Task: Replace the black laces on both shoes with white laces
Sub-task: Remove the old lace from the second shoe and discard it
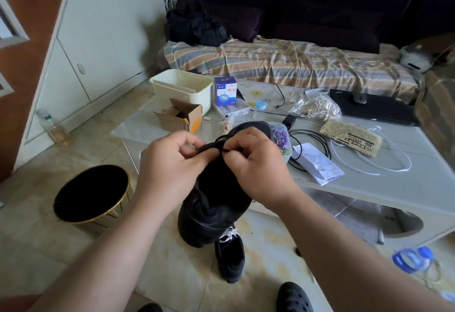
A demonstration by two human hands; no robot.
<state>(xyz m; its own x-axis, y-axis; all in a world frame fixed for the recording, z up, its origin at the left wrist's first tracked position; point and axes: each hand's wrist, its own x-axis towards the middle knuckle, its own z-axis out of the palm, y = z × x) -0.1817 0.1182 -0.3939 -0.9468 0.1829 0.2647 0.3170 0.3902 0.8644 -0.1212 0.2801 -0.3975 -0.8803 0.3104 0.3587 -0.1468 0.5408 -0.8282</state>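
Observation:
A black shoe (pixel 214 203) is held up in front of me, toe pointing away, heel low. Its black lace (pixel 213 148) runs across the top between my hands. My left hand (pixel 170 161) grips the shoe's left side and pinches the lace with thumb and forefinger. My right hand (pixel 258 164) pinches the lace from the right. A second black shoe (pixel 230 257) stands on the floor below, with a white lace (pixel 229 234) in it. A loose white lace (pixel 384 166) lies in loops on the glass table.
The low glass table (pixel 394 188) carries a cream bin (pixel 182 90), a cardboard box (pixel 179 117), a blue box (pixel 225 91), black cable (pixel 310 139), papers and a laptop (pixel 374 108). A round black-and-gold stool (pixel 91 193) stands at left. A striped sofa (pixel 283 63) lies behind.

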